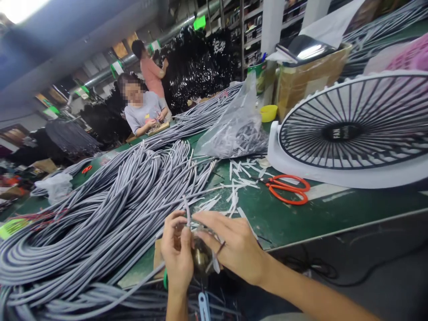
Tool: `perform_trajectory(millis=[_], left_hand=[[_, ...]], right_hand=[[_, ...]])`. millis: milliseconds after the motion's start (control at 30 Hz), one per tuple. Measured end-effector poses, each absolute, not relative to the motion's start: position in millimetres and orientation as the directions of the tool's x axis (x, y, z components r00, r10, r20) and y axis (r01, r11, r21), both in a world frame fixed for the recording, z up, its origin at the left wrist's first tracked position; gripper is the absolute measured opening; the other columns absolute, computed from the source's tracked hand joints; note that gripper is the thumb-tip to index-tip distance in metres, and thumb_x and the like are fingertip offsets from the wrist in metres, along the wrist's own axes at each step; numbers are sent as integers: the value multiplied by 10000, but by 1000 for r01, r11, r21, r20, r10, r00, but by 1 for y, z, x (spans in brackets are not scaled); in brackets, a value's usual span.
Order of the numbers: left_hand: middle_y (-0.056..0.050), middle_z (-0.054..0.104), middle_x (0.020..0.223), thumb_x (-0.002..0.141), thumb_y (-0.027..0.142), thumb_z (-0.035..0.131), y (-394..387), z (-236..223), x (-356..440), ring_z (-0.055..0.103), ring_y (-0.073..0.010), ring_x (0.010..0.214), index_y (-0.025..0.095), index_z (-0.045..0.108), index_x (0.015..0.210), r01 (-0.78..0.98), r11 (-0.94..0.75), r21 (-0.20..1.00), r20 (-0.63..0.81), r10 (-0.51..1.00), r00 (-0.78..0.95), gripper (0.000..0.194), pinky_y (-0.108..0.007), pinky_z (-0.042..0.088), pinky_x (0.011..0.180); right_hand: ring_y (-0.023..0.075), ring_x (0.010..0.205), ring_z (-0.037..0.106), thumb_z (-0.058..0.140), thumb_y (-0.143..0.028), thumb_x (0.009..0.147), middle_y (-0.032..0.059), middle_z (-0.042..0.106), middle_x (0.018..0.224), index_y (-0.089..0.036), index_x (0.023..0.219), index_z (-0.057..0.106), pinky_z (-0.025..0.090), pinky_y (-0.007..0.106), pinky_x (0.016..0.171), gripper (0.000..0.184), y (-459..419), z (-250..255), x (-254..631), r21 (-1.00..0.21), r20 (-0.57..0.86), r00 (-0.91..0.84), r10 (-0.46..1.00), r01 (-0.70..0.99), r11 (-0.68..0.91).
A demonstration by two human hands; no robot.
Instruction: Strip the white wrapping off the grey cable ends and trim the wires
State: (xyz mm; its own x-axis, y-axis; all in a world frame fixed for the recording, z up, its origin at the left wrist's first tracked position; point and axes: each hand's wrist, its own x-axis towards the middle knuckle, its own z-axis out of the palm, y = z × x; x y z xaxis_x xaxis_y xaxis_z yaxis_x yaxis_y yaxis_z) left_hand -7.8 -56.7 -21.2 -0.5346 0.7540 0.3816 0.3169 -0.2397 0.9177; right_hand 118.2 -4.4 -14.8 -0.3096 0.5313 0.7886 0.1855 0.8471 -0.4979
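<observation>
My left hand [177, 249] is closed round a grey cable [186, 211], its end rising between the thumb and fingers. Close on the right, my right hand [236, 243] has thumb and forefinger brought towards the cable; what sits between these fingertips is too small to name. A thin dark piece [220, 248] shows against its fingers. Below the hands is a rounded, shiny brownish object [201, 257], partly covered by them. Beside it hangs a small pale strip [216, 264]. A light blue handle [203, 306] appears lower down.
Long bundles of grey cables [110, 214] cover the left of the green table [214, 178]. Red-handled scissors [289, 189], white scraps [234, 196], a clear bag of grey pieces [239, 133] and a fan [347, 133] lie right. A co-worker [142, 104] sits across; another person stands behind.
</observation>
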Motion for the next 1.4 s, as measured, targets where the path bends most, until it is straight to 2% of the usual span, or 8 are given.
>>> perform_trajectory(millis=[300,533,667,800,900,1033,1167,1400], left_hand=[[20,548,592,772,512,626,-57,-23,-6,533,-95,512,161,583,754,292,-204,934,345,723,-598,354,-162,443,473],[-54,684,756,721,474,679,-50,-28,-10,606,-126,614,146,703,846,218,-118,969,233,727,-645,352,-197,481,549],[-63,705,773,718,487,671,-41,-22,-22,590,-125,604,139,740,891,189,-96,977,200,717,-668,394,-210,479,547],[-65,698,690,684,452,709,-37,-12,-29,609,-170,617,144,769,755,328,-75,942,221,874,-433,322,-247,501,567],[-82,707,720,726,394,688,-37,-5,-24,592,-165,581,153,775,790,438,-86,895,205,951,-232,264,-231,479,511],[-81,701,722,765,375,653,-31,-1,-16,555,-141,518,158,765,913,452,-90,887,172,975,-144,285,-201,428,431],[-52,673,602,778,322,643,-19,-4,-13,557,-142,506,160,774,788,533,-178,827,298,943,-147,209,-207,435,455],[-17,684,633,786,149,617,-13,-11,-15,626,-133,563,198,749,783,647,-410,643,566,823,-41,140,-195,478,532]], right_hand=[[124,454,522,359,-108,928,18,567,541,-162,686,603,351,243,467,347,-25,-40,102,-454,790,-350,504,219,864],[123,438,518,349,-67,903,1,538,516,-169,665,577,337,258,480,345,-43,-57,110,-489,748,-381,544,238,839],[84,323,381,377,-81,890,-39,457,431,-197,543,495,254,258,392,384,-47,-62,129,-398,812,-440,383,62,915],[123,537,599,456,-119,898,23,646,620,-177,804,639,425,224,529,214,-18,-36,150,-638,712,-239,660,173,751],[128,608,634,554,-219,884,25,684,700,-171,915,660,473,209,576,120,14,-11,155,-689,694,-174,698,122,715],[108,591,602,545,-186,877,22,677,697,-163,792,654,462,193,568,140,37,0,144,-701,697,-207,687,8,713],[76,499,486,562,-166,830,-10,605,632,-152,746,622,392,177,490,105,42,-7,135,-769,633,-212,744,-61,637],[52,456,365,511,-292,854,-39,474,582,-148,696,528,309,155,409,215,50,-18,129,-943,323,-413,851,-210,257]])
